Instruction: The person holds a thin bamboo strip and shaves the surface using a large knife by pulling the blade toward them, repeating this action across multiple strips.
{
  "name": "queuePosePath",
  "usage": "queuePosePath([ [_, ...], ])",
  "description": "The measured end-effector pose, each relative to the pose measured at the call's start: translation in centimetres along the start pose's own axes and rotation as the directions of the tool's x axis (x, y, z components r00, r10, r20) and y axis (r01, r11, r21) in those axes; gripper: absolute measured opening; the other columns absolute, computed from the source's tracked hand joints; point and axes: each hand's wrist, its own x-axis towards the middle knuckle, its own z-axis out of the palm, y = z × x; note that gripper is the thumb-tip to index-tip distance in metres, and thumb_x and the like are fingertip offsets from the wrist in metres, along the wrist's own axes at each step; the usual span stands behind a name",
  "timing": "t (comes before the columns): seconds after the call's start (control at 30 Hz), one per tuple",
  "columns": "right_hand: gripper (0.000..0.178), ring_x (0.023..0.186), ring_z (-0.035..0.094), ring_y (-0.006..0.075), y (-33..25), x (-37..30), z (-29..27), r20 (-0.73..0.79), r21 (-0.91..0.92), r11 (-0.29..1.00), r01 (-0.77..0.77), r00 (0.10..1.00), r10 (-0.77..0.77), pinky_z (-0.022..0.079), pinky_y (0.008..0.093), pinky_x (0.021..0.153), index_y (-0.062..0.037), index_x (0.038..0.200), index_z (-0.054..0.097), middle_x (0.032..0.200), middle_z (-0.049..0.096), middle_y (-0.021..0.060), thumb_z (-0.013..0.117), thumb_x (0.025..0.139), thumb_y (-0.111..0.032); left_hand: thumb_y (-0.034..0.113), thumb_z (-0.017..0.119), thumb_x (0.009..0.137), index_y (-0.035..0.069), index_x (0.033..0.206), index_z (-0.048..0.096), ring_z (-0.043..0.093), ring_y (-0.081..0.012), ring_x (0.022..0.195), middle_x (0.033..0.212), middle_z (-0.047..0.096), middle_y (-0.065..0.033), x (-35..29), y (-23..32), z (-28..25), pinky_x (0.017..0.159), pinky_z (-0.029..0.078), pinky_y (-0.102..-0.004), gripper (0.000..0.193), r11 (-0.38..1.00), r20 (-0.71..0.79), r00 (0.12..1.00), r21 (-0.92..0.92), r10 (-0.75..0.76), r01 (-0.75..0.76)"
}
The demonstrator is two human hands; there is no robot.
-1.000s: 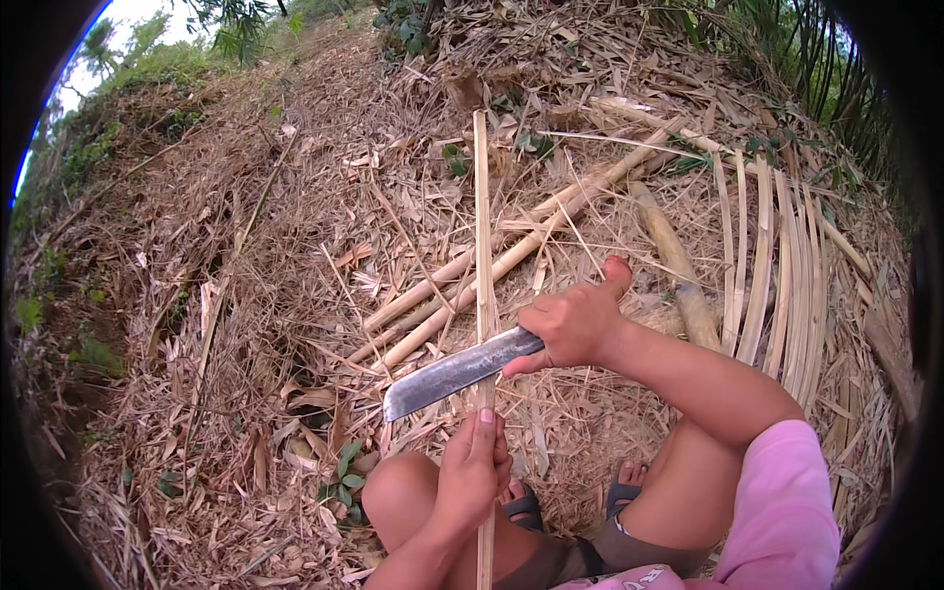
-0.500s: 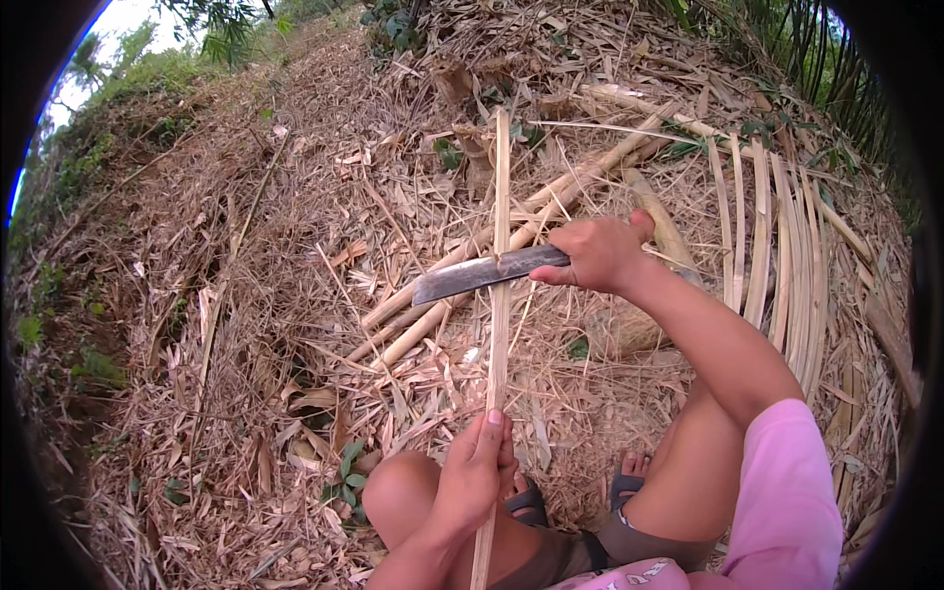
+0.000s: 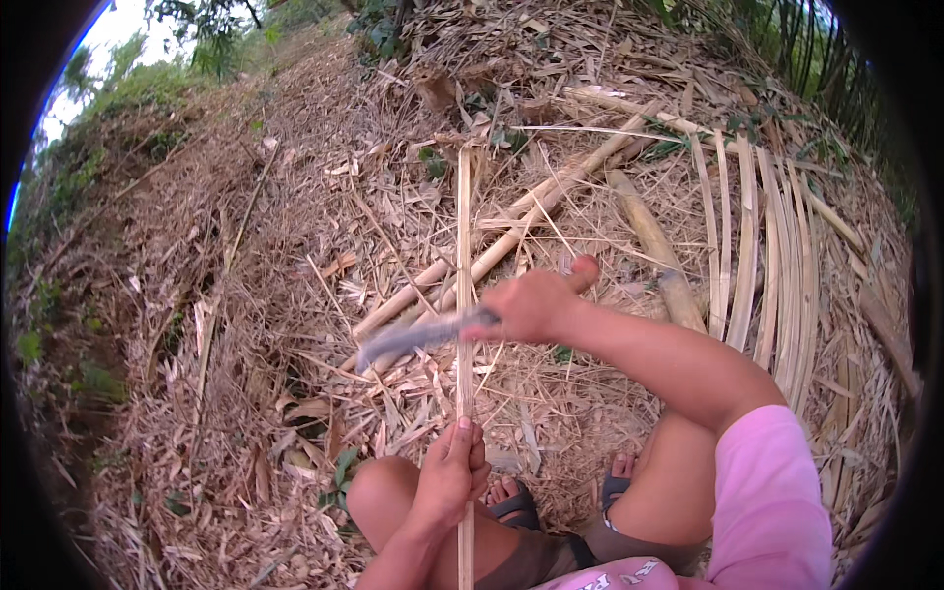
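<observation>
A long pale bamboo strip [image 3: 464, 226] runs upright through the middle of the view, its far end beyond the blade and its near end passing below my left hand. My left hand [image 3: 452, 470] is closed round its lower part, thumb on top. My right hand [image 3: 536, 305] grips the handle of a broad-bladed knife [image 3: 413, 337], whose end pokes out past the hand. The blade, smeared by motion, points left and crosses the strip above my left hand. Whether its edge touches the strip I cannot tell.
Bamboo poles [image 3: 511, 236] lie crossed on the ground ahead, and a thicker pole [image 3: 654, 241] is right of them. Several split bamboo strips [image 3: 772, 246] rest side by side at the right. Dry leaves and shavings cover the slope. My sandalled feet [image 3: 513, 503] are close below.
My right hand and the knife have come down along the strip toward my left hand, and slightly left. The strip has shifted left in view, its far end lower.
</observation>
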Motion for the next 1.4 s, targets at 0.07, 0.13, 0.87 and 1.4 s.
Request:
queuePosePath([
  [0.07, 0.078, 0.078, 0.070, 0.0319, -1.5, -0.9, -1.4, 0.104, -0.159, 0.981, 0.112, 0.990, -0.096, 0.053, 0.0461, 0.075, -0.0116, 0.094, 0.069, 0.082, 0.071, 0.0089, 0.036, 0.084, -0.082, 0.034, 0.036, 0.107, 0.012, 0.085, 0.043, 0.023, -0.0046, 0.043, 0.060, 0.030, 0.0052, -0.9, 0.4, 0.4, 0.037, 0.019, -0.0229, 0.032, 0.999, -0.030, 0.999, 0.035, -0.018, 0.019],
  [0.13, 0.086, 0.083, 0.070, 0.0331, 3.3, 0.8, -1.2, -0.045, 0.022, 0.975, -0.219, 0.974, 0.220, 0.053, 0.0478, 0.076, -0.0061, 0.090, 0.069, 0.086, 0.070, 0.0147, 0.031, 0.085, -0.083, 0.034, 0.037, 0.107, 0.010, 0.088, 0.046, 0.025, -0.0055, 0.044, 0.060, 0.030, 0.0044, -2.7, 0.0, 1.3, 0.038, 0.020, -0.0235, 0.031, 0.989, -0.061, 0.998, 0.149, 0.010, -0.001],
  [0.87, 0.032, 0.038, 0.039, 0.0080, 1.6, -0.3, -4.0, 0.203, 0.976, 0.009, -0.217, 0.926, 0.317, 0.036, 0.0273, 0.036, -0.0047, 0.087, 0.051, 0.052, 0.044, -0.0020, 0.073, 0.089, -0.027, 0.053, 0.030, 0.103, 0.005, 0.103, 0.052, 0.047, -0.0180, 0.059, 0.070, 0.046, -0.0044, -4.7, -5.8, -2.6, 0.057, 0.043, -0.0319, 0.052, 0.941, 0.288, 0.940, -0.226, -0.182, 0.251],
  [1.4, 0.070, 0.061, 0.063, 0.0272, -1.8, -3.3, -4.1, 0.015, 0.668, 0.743, 0.043, 0.997, -0.071, 0.049, 0.0421, 0.060, -0.0044, 0.073, 0.066, 0.059, 0.059, 0.0086, 0.050, 0.087, -0.071, 0.043, 0.036, 0.106, 0.013, 0.086, 0.043, 0.021, -0.0050, 0.042, 0.060, 0.027, 0.0058, 0.4, 3.0, 3.1, 0.038, 0.016, -0.0220, 0.036, 0.989, 0.058, 0.994, -0.122, 0.091, -0.083],
])
